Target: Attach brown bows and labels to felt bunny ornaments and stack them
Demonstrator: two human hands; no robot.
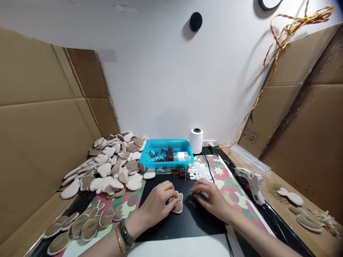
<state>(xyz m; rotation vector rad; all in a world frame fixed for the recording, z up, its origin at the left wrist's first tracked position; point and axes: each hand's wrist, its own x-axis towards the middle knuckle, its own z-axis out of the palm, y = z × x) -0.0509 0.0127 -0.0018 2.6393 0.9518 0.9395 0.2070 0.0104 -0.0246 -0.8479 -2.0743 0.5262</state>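
My left hand point(158, 201) rests on the black mat point(187, 221) with its fingers curled over a beige and brown felt piece point(178, 205), holding it down. My right hand point(210, 196) lies just right of the piece, fingers stretched toward the mat, over a small pale thing I cannot make out. A white snowflake cutout point(199, 171) and a clump of dark red twigs point(180, 173) lie just beyond both hands.
A big heap of felt pieces point(112, 164) fills the left, with more felt pieces point(80, 225) near the front edge. A turquoise basket point(167, 152), white thread spool point(196, 140) and glue gun point(253, 184) stand behind and right. Cardboard walls enclose both sides.
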